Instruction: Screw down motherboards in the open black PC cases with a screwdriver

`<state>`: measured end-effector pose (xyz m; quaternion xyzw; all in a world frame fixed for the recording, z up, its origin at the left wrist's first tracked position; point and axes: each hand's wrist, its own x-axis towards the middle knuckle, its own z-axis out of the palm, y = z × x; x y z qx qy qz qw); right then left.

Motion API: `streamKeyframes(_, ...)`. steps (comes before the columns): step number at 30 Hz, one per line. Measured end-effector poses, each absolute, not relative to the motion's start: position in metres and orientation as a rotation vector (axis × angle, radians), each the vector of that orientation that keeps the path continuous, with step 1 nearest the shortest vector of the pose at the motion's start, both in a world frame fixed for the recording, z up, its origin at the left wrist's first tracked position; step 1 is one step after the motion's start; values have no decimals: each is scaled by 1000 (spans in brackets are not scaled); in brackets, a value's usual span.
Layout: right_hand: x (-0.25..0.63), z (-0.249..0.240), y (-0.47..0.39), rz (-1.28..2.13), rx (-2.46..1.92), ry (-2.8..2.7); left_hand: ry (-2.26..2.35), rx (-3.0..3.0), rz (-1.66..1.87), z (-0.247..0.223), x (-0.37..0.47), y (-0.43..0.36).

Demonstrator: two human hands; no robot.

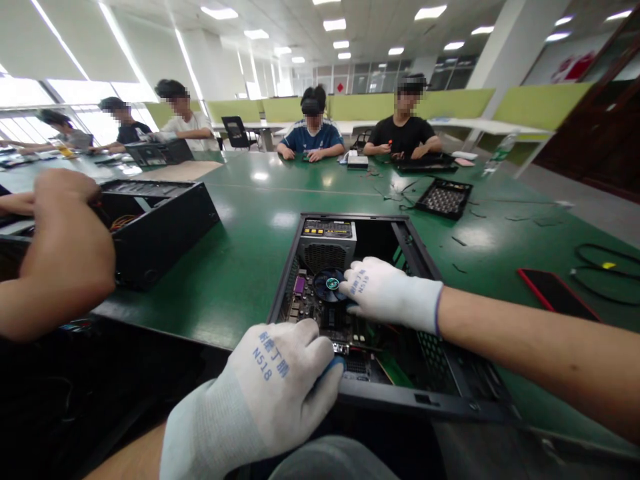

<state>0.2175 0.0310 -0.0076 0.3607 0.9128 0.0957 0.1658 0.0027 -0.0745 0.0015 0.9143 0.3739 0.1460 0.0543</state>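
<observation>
A black computer case lies open on its side in front of me. Inside are a power supply at the far end, a motherboard and a round black CPU fan. My left hand, in a white glove with blue fingertips, is closed at the near left edge of the case, beside a metal slot bracket; what its fingertips pinch is hidden. My right hand, gloved too, reaches in beside the fan with its fingers curled down. Its fingertips are hidden.
Another open case stands at left, with a nearby person's arm over it. On the green table lie a red-edged phone, black cables and a black honeycomb tray. Several people sit across the table.
</observation>
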Motion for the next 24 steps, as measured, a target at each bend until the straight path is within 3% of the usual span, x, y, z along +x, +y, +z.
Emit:
streamKeyframes(11,208,-19,44,245,786,2655,1156,2791,468,-1,4,-75)
streamKeyframes(24,238,19,41,215,1214,2370,1145,2767,468,-2,5,-76)
